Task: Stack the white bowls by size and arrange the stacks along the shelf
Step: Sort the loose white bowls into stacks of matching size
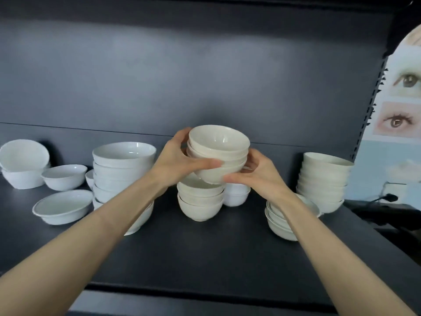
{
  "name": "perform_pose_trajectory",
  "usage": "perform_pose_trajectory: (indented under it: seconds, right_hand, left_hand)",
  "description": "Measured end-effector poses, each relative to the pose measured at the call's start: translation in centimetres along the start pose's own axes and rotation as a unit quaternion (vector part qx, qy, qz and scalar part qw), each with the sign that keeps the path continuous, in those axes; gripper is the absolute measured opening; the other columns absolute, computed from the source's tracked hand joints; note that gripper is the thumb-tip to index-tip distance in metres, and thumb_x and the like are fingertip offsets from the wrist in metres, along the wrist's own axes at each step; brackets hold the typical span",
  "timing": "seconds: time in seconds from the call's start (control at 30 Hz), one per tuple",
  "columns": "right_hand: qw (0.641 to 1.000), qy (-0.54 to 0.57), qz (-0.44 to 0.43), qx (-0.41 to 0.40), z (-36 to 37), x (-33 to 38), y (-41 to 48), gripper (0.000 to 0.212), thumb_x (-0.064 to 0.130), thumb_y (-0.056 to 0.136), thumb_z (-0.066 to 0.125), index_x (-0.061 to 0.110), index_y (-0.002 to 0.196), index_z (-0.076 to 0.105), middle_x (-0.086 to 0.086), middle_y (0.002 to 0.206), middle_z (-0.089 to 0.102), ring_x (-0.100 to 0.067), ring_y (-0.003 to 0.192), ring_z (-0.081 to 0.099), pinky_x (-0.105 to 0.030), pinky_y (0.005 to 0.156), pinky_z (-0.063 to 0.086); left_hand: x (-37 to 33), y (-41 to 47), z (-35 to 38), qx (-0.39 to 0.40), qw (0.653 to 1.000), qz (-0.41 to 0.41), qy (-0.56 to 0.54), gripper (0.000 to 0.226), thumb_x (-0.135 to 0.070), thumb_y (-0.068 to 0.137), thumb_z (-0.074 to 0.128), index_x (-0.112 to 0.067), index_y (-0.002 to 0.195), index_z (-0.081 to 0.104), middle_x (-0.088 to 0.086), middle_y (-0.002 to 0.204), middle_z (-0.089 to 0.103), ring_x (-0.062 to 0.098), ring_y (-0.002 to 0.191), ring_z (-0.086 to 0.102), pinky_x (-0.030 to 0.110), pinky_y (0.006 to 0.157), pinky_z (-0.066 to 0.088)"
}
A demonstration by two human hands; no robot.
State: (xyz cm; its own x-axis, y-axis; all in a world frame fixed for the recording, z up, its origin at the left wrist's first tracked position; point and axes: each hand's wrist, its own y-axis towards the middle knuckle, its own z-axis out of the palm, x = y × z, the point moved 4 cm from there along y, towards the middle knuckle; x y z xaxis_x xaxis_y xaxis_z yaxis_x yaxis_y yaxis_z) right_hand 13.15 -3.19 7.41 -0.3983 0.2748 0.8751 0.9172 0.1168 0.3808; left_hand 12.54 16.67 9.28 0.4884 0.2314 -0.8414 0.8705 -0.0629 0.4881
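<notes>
While you clasp a short stack of cream bowls from both sides, it sits right over a lower stack of 3 matching bowls standing on the dark shelf. Whether its foot touches the top bowl below cannot be told. Your left hand wraps the left side, thumb across the front of the lowest held bowl, fingers behind the rims. Your right hand cups the right side, thumb near the foot, fingers curled round the back.

Just below your right hand, behind the lower stack, stand small white bowls. Under your right forearm is a low stack of shallow bowls, and further right a tall cream stack. Just left of your left wrist rises a tall stack of large white bowls. Further left lie a shallow dish, a single bowl and a tilted bowl resting in another.
</notes>
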Motion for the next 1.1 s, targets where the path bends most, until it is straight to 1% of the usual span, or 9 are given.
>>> perform_pose_trajectory:
  seconds: [0.1, 0.23, 0.33, 0.43, 0.6, 0.7, 0.8, 0.93, 1.1]
  right_hand:
    - [0.999, 0.000, -0.005, 0.032, 0.2, -0.8, 1.7, 0.071, 0.013, 0.058, 0.089, 0.016, 0.122, 0.057, 0.005, 0.111, 0.067, -0.006, 0.100, 0.065, -0.019, 0.084, 0.053]
    - [0.998, 0.016, 0.007, 0.064, 1.0, -2.5, 3.2, 0.074, 0.014, 0.056, 0.091, 0.015, 0.122, 0.059, 0.004, 0.110, 0.070, -0.009, 0.101, 0.067, -0.027, 0.090, 0.054]
    - [0.997, 0.035, 0.012, 0.069, 1.7, -3.4, 3.8, 0.074, 0.009, 0.058, 0.090, 0.012, 0.124, 0.057, 0.003, 0.111, 0.069, -0.008, 0.100, 0.066, -0.022, 0.087, 0.054]
    - [0.996, 0.043, 0.015, 0.077, 2.1, -4.1, 4.4, 0.072, 0.004, 0.058, 0.089, 0.007, 0.122, 0.057, -0.002, 0.113, 0.068, -0.012, 0.102, 0.066, -0.022, 0.087, 0.054]
    - [0.995, 0.036, 0.014, 0.090, 2.4, -4.9, 4.6, 0.060, -0.001, 0.060, 0.087, 0.009, 0.113, 0.061, -0.001, 0.107, 0.070, -0.012, 0.099, 0.067, -0.019, 0.082, 0.055]
    - [0.996, 0.023, 0.013, 0.089, 2.5, -5.1, 4.8, 0.059, 0.001, 0.059, 0.087, 0.011, 0.112, 0.063, 0.001, 0.103, 0.071, -0.011, 0.095, 0.068, -0.018, 0.078, 0.055]
    - [0.996, 0.024, 0.018, 0.090, 2.5, -5.3, 4.8, 0.058, 0.000, 0.058, 0.087, 0.011, 0.110, 0.064, 0.002, 0.102, 0.072, -0.012, 0.095, 0.069, -0.020, 0.080, 0.056]
    - [0.996, 0.028, 0.021, 0.085, 2.5, -5.5, 4.5, 0.056, 0.001, 0.059, 0.087, 0.012, 0.110, 0.065, 0.004, 0.103, 0.072, -0.009, 0.097, 0.068, -0.019, 0.082, 0.055]
    - [0.996, 0.023, 0.029, 0.084, 2.8, -6.0, 4.1, 0.058, 0.006, 0.061, 0.087, 0.018, 0.113, 0.064, 0.014, 0.104, 0.069, 0.004, 0.096, 0.063, -0.009, 0.074, 0.050]
  left_hand:
    - [1.0, 0.3, 0.0, -0.034, 0.999, -0.019, 0.017, 0.093, -0.044, 0.042, 0.093, -0.032, 0.125, 0.052, -0.014, 0.116, 0.065, 0.003, 0.102, 0.065, 0.029, 0.083, 0.057]
    - [1.5, 0.1, 0.3, -0.062, 0.997, -0.034, 0.034, 0.086, -0.038, 0.044, 0.094, -0.033, 0.119, 0.052, -0.017, 0.110, 0.064, -0.007, 0.094, 0.063, 0.012, 0.070, 0.053]
    - [2.2, 0.0, 0.3, -0.076, 0.995, -0.051, 0.044, 0.102, -0.040, 0.041, 0.095, -0.027, 0.131, 0.049, -0.013, 0.117, 0.063, 0.001, 0.105, 0.062, 0.021, 0.076, 0.056]
    - [3.4, 0.2, 0.4, -0.084, 0.993, -0.070, 0.054, 0.099, -0.032, 0.053, 0.093, -0.023, 0.138, 0.043, -0.010, 0.124, 0.060, 0.007, 0.111, 0.059, 0.036, 0.087, 0.056]
    - [4.7, 0.1, 0.4, -0.082, 0.991, -0.087, 0.068, 0.117, -0.053, 0.037, 0.086, -0.023, 0.140, 0.040, -0.013, 0.124, 0.059, 0.007, 0.114, 0.058, 0.032, 0.096, 0.051]
    - [4.8, 0.2, 0.6, -0.067, 0.992, -0.082, 0.068, 0.109, -0.049, 0.041, 0.088, -0.026, 0.137, 0.042, -0.020, 0.119, 0.058, 0.001, 0.112, 0.057, 0.025, 0.093, 0.050]
    - [5.1, 0.4, 0.8, -0.053, 0.994, -0.075, 0.066, 0.084, -0.030, 0.059, 0.090, -0.026, 0.129, 0.045, -0.023, 0.111, 0.060, -0.011, 0.102, 0.058, 0.017, 0.086, 0.050]
    - [5.8, 0.5, 0.9, -0.049, 0.993, -0.087, 0.064, 0.095, -0.037, 0.055, 0.091, -0.019, 0.135, 0.043, -0.014, 0.120, 0.062, 0.000, 0.111, 0.059, 0.025, 0.094, 0.050]
    - [6.7, 0.5, 1.0, -0.042, 0.994, -0.084, 0.056, 0.073, -0.023, 0.066, 0.086, -0.020, 0.127, 0.048, -0.018, 0.111, 0.064, -0.011, 0.098, 0.060, 0.013, 0.082, 0.051]
